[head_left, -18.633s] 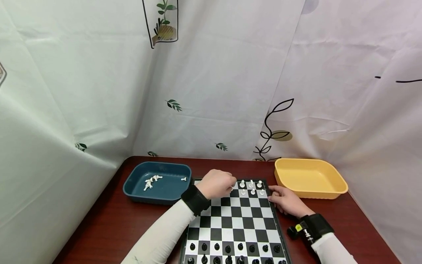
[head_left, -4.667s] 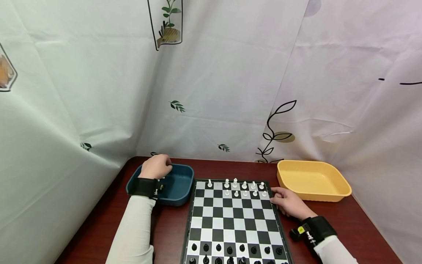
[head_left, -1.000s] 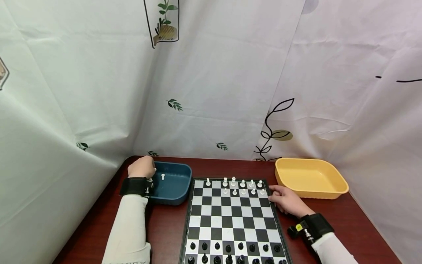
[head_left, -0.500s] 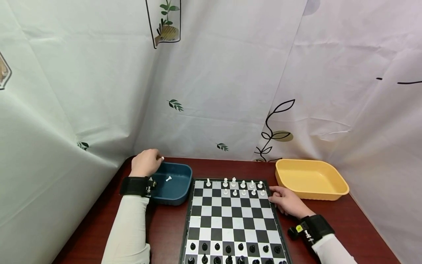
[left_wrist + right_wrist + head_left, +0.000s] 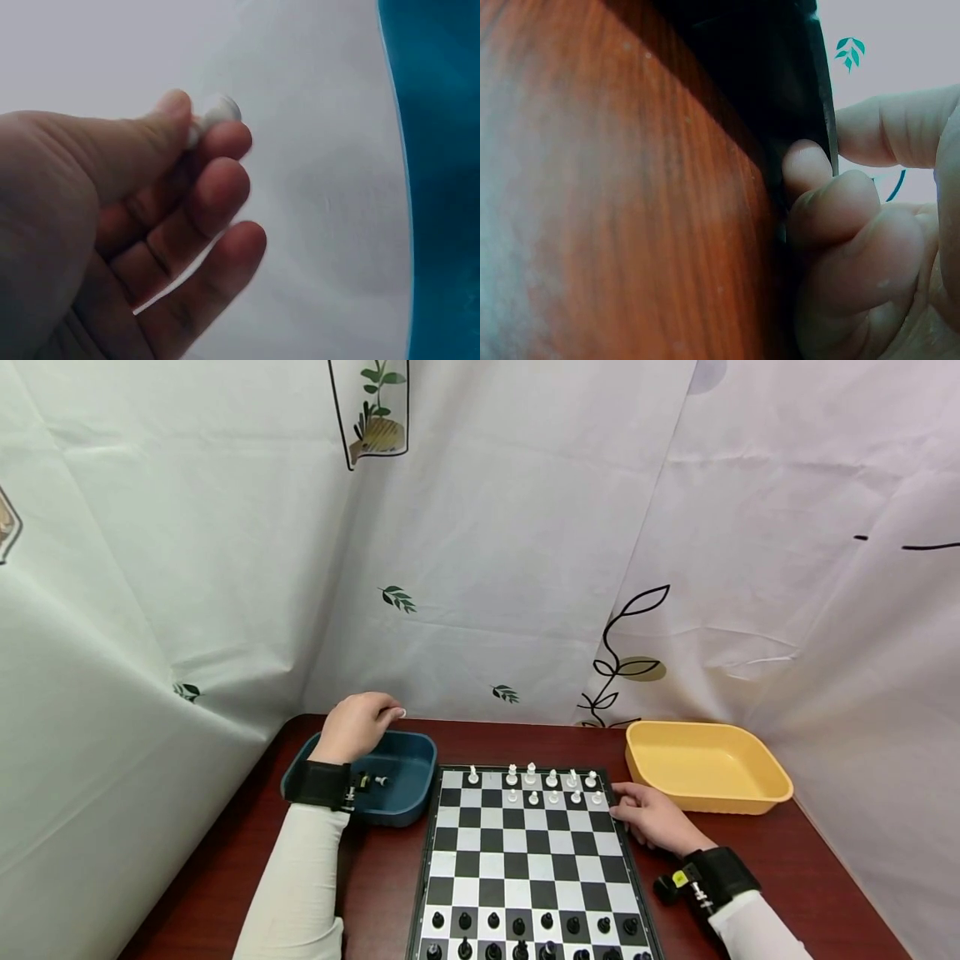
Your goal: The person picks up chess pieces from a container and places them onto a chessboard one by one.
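Note:
My left hand (image 5: 356, 727) is raised over the blue tray (image 5: 397, 818). Between its thumb and index finger it pinches a small white chess piece (image 5: 223, 110), whose rounded end shows; the other fingers are loosely bent. Another white chess piece (image 5: 381, 780) lies in the tray beside the wrist band. At the chessboard's (image 5: 504, 841) far right side, my right hand (image 5: 656, 818) holds the edge. In the right wrist view its thumb is on one side of the dark board edge (image 5: 757, 75) and its bent fingers (image 5: 832, 202) are on the other.
Several white pieces (image 5: 531, 774) stand in the board's two far rows, with gaps toward the left. Black pieces (image 5: 518, 927) fill the near rows. A yellow tray (image 5: 705, 806) sits at the back right of the brown table (image 5: 375, 893), with a patterned white cloth (image 5: 487, 568) behind.
Since the oldest frame, white pieces have been added to the board and fewer lie in the tray. Lately my left hand has lifted a piece and moved right; my right hand stays put.

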`<move>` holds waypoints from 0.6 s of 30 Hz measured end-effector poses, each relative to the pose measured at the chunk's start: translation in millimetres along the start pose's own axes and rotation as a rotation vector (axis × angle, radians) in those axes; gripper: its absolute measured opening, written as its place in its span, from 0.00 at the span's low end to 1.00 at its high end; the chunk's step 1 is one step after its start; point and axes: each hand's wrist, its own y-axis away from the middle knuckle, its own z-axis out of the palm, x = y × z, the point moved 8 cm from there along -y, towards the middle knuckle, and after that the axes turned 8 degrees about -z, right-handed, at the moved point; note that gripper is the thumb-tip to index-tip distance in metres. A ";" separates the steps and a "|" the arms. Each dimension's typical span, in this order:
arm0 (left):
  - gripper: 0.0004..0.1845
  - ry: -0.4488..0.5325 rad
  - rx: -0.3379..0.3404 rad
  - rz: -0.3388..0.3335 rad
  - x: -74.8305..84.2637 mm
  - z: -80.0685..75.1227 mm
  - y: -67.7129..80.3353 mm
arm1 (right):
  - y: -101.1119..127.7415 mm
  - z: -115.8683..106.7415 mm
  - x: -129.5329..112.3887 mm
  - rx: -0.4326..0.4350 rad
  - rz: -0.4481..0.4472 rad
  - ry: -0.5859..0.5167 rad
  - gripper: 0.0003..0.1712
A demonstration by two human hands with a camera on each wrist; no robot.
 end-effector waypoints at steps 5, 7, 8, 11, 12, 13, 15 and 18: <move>0.06 0.008 -0.004 0.081 17.4 3.0 -0.9 | 0.1 -0.4 0.1 0.000 0.001 0.003 0.37; 0.06 -0.002 -0.011 0.111 25.6 5.6 -0.7 | -0.1 -0.4 0.5 0.000 0.001 0.004 0.38; 0.05 -0.005 -0.015 0.124 29.7 7.0 -0.4 | -0.1 -0.4 0.8 0.000 0.001 0.005 0.38; 0.05 -0.016 -0.027 0.168 42.0 12.0 1.3 | -0.4 -0.2 1.8 0.001 0.002 0.008 0.37; 0.05 -0.020 -0.032 0.180 46.1 14.1 2.1 | -0.4 -0.1 1.9 0.001 0.002 0.007 0.37; 0.05 -0.022 -0.037 0.192 50.1 15.8 3.0 | -0.4 -0.1 2.0 0.000 0.002 0.007 0.37; 0.05 -0.026 -0.049 0.210 58.3 19.5 4.9 | -0.2 0.0 1.4 -0.001 0.002 0.006 0.38; 0.05 -0.026 -0.079 0.227 71.5 25.3 8.2 | -0.2 0.0 -0.4 -0.002 -0.001 0.006 0.38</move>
